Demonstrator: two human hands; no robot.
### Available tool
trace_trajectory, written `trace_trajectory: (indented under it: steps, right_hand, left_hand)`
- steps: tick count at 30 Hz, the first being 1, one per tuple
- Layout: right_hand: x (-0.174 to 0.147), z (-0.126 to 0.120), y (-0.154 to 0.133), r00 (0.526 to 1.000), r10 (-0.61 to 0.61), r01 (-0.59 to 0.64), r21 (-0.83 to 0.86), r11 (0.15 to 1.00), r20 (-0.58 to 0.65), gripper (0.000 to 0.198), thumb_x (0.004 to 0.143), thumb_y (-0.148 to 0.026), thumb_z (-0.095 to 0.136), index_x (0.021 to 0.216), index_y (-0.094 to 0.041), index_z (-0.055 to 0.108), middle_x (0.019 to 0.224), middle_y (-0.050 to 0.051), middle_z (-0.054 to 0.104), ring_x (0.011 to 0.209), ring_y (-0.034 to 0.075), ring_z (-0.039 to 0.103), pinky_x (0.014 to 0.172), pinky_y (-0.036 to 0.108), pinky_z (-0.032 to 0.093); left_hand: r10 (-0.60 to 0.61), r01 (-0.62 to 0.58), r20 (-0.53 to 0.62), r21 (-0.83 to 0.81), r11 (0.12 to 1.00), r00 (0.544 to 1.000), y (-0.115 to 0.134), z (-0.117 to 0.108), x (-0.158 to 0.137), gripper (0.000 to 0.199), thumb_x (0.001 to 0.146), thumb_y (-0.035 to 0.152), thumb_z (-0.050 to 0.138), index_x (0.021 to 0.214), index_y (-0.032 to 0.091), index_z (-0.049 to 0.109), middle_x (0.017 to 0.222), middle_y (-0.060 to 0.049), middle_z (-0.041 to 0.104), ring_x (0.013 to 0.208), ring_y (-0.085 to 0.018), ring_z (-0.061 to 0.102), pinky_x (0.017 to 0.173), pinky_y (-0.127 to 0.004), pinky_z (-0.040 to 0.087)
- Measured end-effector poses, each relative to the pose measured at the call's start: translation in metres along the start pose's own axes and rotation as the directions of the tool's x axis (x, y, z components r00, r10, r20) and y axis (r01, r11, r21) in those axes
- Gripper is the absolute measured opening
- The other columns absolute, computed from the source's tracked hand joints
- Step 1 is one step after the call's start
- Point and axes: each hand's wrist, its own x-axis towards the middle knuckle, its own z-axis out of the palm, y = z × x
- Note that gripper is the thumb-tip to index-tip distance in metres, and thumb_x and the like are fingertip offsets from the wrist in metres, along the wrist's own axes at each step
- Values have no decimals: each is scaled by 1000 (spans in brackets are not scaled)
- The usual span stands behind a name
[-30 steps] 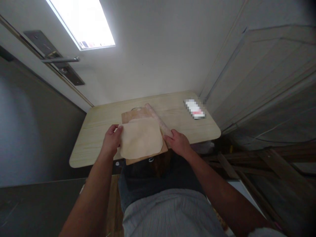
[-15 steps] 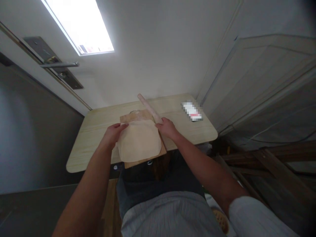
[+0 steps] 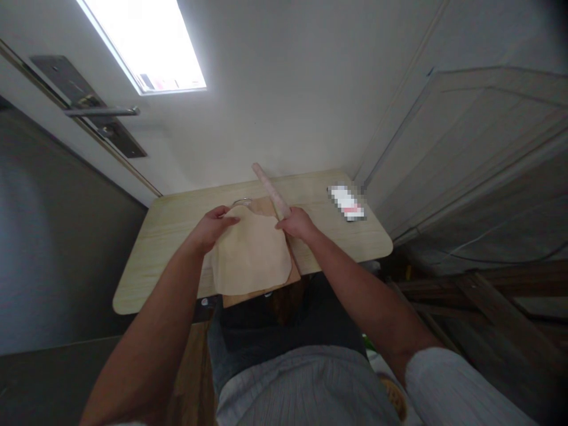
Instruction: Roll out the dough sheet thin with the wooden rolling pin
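A flat, pale dough sheet (image 3: 252, 257) with rounded corners lies over a brown wooden board (image 3: 261, 206), covering most of it. My left hand (image 3: 213, 228) pinches the sheet's far left edge between thumb and fingers. At the far right corner, my right hand (image 3: 297, 223) is closed round the near end of a whitish rolling pin (image 3: 270, 188), its thumb at the sheet's edge. The pin slants away to the far left, over the board's right side. Behind the sheet, a thin metal loop (image 3: 242, 202) shows at the board's far edge.
The board rests on a light wood table (image 3: 151, 248) with rounded corners, against a white door with a metal handle (image 3: 102, 112). A phone (image 3: 347, 204), its screen blurred, lies on the table's right side. Dark wooden bars (image 3: 497, 307) stand at the right.
My left hand has moved right along the far edge, drawing the sheet's far left corner inward. The rolling pin has shifted slightly in my right hand, which still holds it.
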Motion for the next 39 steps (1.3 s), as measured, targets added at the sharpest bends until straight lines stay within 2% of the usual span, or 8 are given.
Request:
trace_trajectory:
  steps: [9,15,19,22,25,30,33,39]
  right_hand:
    - [-23,-5,-11,995,-87,92,91,992,-57,24,74,-23,74,95,-15,68,97,8,73,84,21,68,69,28,52]
    - [-82,-39,-16,976,-202,218,460,861,-84,17,74,-29,72,82,-18,62,72,-1,65,66,16,65,57,26,53]
    - [-100,-58,-29,972,-229,226,515,827,-59,16,73,-28,73,79,-17,63,70,-1,64,64,16,64,56,26,54]
    - [-78,-50,-39,970,-241,227,481,847,-33,12,73,-23,71,77,-16,63,71,-1,65,64,15,64,55,24,53]
    - [-37,-27,-51,980,-189,149,387,910,68,9,75,-15,69,83,-16,64,74,0,67,61,13,65,54,21,52]
    - [14,10,-66,984,-98,62,233,971,146,17,78,-11,66,95,-12,67,72,4,70,58,14,66,52,20,50]
    - [21,19,-63,985,-95,74,148,986,145,24,80,-13,65,103,-12,68,78,6,73,64,16,68,56,22,50]
    - [4,19,-47,986,-141,148,-66,987,94,23,82,-22,66,103,-14,70,107,14,74,98,25,68,78,29,51]
  left_hand:
    - [173,-173,10,-9,985,985,19,-3,-50,35,68,42,76,91,24,57,78,-1,68,61,-17,64,53,-27,50]
    - [241,-254,-165,-63,965,956,29,-6,-130,26,74,39,75,87,26,56,72,4,64,55,-13,60,48,-25,48]
    - [187,-269,-318,-236,934,930,35,-3,-160,26,72,33,77,86,29,55,75,7,65,58,-12,60,49,-24,49]
    - [79,-203,-351,-333,921,933,24,-2,-145,31,68,33,78,87,28,54,76,7,66,60,-14,61,53,-27,53]
    - [0,-168,-384,-402,900,923,0,-4,-108,39,62,34,80,90,26,54,75,5,66,60,-15,62,56,-28,55]
    - [-50,-138,-515,-321,937,856,-31,-9,-53,31,65,31,73,89,24,54,72,3,63,57,-13,59,53,-23,50]
    - [-43,-108,-535,-248,963,844,-39,-12,-38,29,66,32,71,88,24,54,72,3,61,55,-12,56,51,-22,47]
    - [-14,-66,-524,-134,989,852,-52,-26,-26,37,64,35,73,94,24,55,69,4,58,53,-12,53,49,-22,41]
